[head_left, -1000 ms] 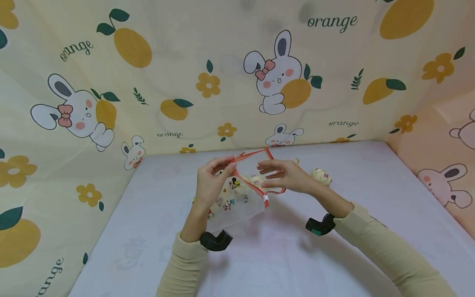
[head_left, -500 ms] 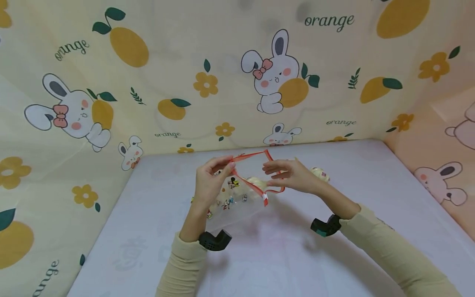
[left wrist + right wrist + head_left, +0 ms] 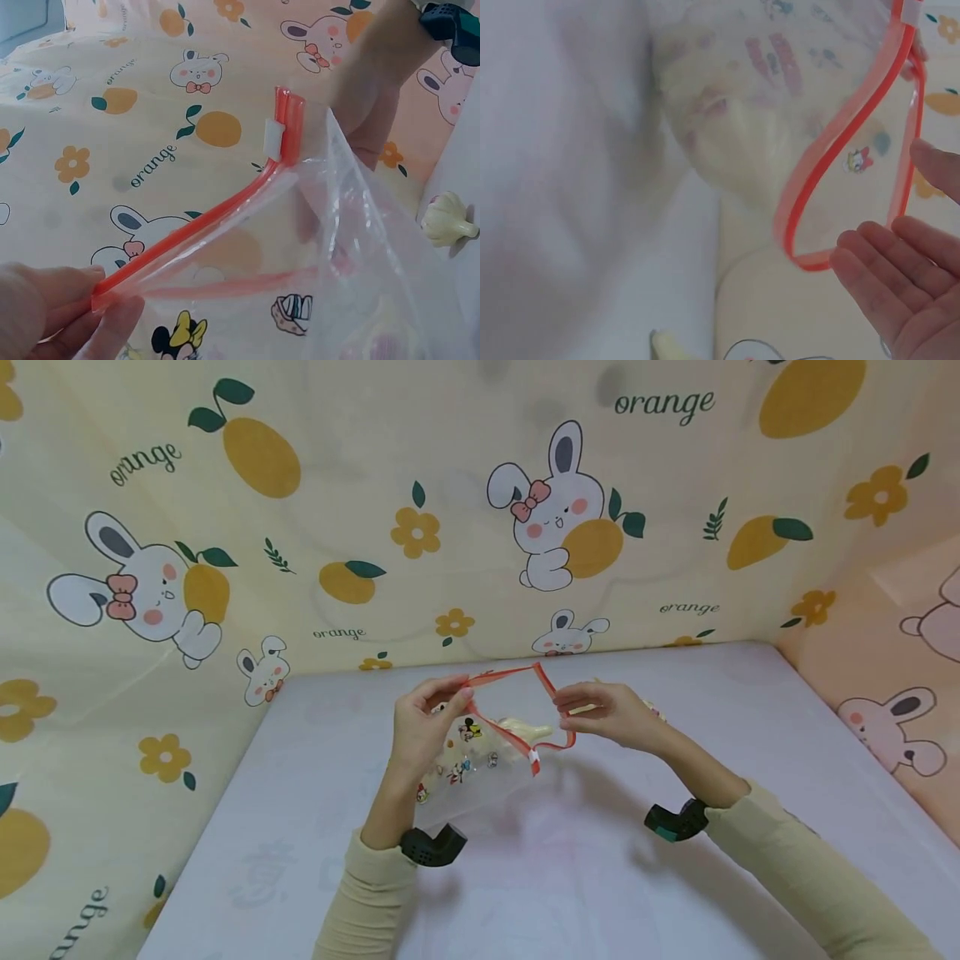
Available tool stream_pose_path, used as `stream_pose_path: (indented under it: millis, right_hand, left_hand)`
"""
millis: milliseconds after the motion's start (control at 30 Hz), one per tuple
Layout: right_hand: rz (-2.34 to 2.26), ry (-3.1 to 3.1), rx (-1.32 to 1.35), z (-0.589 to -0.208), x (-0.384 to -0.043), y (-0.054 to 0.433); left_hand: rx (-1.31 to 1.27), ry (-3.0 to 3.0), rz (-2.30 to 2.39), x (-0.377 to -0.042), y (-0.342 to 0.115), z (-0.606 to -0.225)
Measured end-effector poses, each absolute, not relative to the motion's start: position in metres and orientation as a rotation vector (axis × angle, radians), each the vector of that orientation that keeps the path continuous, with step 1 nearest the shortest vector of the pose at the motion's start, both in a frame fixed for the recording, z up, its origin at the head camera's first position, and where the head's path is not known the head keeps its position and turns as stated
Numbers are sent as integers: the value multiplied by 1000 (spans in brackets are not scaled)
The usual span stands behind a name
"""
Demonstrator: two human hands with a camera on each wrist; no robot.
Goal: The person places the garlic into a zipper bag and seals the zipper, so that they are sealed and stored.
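Note:
A clear zip bag (image 3: pixel 480 764) with an orange-red zip rim and cartoon prints is held over the table, its mouth spread wide. My left hand (image 3: pixel 427 722) pinches the rim at the left corner, thumb against fingers; the left wrist view shows this grip closely. Inside the bag are pale garlic bulbs (image 3: pixel 727 127), blurred through the plastic. My right hand (image 3: pixel 611 714) is at the right side of the mouth, fingers extended and thumb apart, fingertips right by the red rim. Another garlic bulb (image 3: pixel 448 219) lies on the table, mostly hidden behind my right hand in the head view.
The table (image 3: pixel 285 827) has a white cover. Behind it and at the right rise cloth walls (image 3: pixel 450 485) printed with rabbits and oranges. Near the bottom of the right wrist view, a pale yellowish piece (image 3: pixel 667 346) shows partly.
My right hand has drawn back to the right, from across the bag's mouth to its right rim. The pale garlic in the mouth shows more. My left hand keeps its pinch.

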State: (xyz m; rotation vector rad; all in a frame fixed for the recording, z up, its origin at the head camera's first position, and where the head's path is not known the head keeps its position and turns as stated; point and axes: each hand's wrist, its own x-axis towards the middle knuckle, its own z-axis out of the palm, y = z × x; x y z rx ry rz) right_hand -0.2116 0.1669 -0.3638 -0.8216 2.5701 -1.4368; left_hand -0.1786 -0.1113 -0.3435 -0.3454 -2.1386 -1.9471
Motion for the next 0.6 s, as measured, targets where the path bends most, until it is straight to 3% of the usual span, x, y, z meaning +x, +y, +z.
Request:
stream_pose_path:
  millis: [600]
  right_hand:
    - [-1393, 2725, -668, -380, -213, 201]
  left_hand:
    - [-329, -2156, -1938, -179, -113, -343]
